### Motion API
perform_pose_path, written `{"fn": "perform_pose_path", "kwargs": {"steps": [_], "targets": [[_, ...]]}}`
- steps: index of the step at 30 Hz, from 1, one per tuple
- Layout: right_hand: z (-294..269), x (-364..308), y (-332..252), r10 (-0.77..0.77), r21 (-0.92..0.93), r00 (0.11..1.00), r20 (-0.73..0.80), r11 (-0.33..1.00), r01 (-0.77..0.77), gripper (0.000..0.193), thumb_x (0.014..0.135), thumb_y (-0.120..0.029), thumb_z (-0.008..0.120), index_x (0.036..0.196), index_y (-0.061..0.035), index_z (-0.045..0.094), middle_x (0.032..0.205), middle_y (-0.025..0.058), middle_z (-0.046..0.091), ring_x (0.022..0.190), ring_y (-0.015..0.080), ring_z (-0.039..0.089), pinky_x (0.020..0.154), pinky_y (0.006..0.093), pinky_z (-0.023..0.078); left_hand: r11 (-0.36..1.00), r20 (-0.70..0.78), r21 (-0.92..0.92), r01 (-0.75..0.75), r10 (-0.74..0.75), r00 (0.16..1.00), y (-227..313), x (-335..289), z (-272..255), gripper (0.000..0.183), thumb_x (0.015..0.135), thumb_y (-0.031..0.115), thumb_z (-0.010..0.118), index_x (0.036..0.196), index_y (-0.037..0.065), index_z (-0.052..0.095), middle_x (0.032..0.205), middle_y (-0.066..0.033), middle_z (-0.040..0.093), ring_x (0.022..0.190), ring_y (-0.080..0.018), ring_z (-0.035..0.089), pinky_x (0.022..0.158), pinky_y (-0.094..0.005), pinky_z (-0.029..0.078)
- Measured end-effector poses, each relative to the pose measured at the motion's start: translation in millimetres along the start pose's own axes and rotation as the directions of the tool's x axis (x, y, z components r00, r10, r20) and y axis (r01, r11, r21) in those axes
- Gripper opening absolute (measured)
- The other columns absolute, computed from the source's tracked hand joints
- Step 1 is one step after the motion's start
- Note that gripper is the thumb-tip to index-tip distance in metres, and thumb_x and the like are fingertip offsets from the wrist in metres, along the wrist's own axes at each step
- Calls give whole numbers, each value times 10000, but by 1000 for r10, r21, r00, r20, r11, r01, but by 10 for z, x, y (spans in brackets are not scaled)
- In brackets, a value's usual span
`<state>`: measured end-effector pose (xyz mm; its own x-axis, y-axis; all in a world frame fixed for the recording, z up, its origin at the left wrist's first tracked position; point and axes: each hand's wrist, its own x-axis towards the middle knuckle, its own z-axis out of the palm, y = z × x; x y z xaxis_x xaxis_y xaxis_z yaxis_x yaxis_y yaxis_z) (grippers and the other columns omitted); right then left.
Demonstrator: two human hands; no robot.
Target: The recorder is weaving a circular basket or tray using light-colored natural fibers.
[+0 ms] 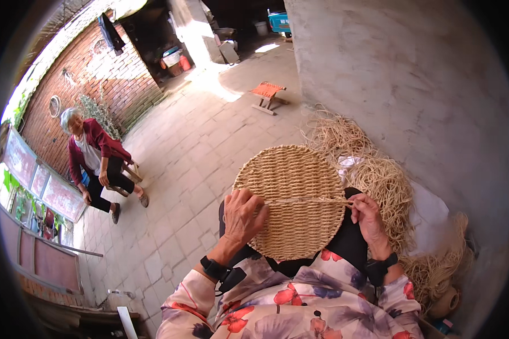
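Note:
On my lap rests a round woven straw mat (291, 226), tan, with a paler strand running straight across its middle. My left hand (243, 217) is closed on the mat's left edge, fingers curled over the top surface. At the opposite edge, my right hand (369, 217) pinches a straw cord (346, 202) where it comes out from the mat's rim. The mat's underside and my left thumb's grip beneath it are hidden.
Heaps of loose straw cord (379, 183) lie to my right along a grey wall (401, 73), with white cloth (427, 214) among them. Ahead stands an orange-topped folding stool (267, 90). A person in a maroon jacket (102, 141) sits on a low stool to the left.

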<state>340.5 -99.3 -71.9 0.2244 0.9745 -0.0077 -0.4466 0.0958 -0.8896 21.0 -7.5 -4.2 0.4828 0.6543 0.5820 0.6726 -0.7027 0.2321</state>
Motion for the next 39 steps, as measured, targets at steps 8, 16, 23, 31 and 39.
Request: {"fn": "perform_pose_path", "kwargs": {"steps": [8,16,23,31,39], "targets": [[63,-37,-57,14,-15,1000,16,1000,-13,144,923,-195,631,963,-60,657,746,-39,557,621,43,510,564,209,411,927,-32,-288,-239,240,970,440,359,505,128,757,78,710,846,85,619,812,-66,554,795,-260,558,712,-392,416],[9,-97,-251,-63,-627,987,148,766,142,316,896,-243,678,1108,-29,581,794,27,621,700,104,598,609,250,496,946,46,-183,-267,280,959,641,412,560,115,781,82,703,873,98,636,791,-50,561,768,-256,549,715,-390,412],[-1112,-33,-571,83,-191,987,-134,976,-108,162,902,-154,625,966,-11,663,853,29,666,536,31,467,480,192,397,940,34,-232,-249,264,964,554,374,618,133,770,60,696,875,80,617,833,-68,593,790,-278,571,718,-399,438],[-1424,3,-435,-56,-833,984,-169,542,-112,441,843,-243,703,1195,-6,587,942,73,630,746,142,571,659,290,486,938,59,-218,-270,288,956,668,466,589,150,756,59,713,894,77,657,815,-73,594,769,-278,573,691,-400,438],[-97,63,-428,-337,-738,870,359,469,486,331,842,-149,693,1135,-19,609,846,105,657,784,272,647,808,377,499,957,14,-200,-211,218,976,728,461,600,108,757,50,711,842,65,647,741,-78,573,692,-271,564,652,-389,430]]}}
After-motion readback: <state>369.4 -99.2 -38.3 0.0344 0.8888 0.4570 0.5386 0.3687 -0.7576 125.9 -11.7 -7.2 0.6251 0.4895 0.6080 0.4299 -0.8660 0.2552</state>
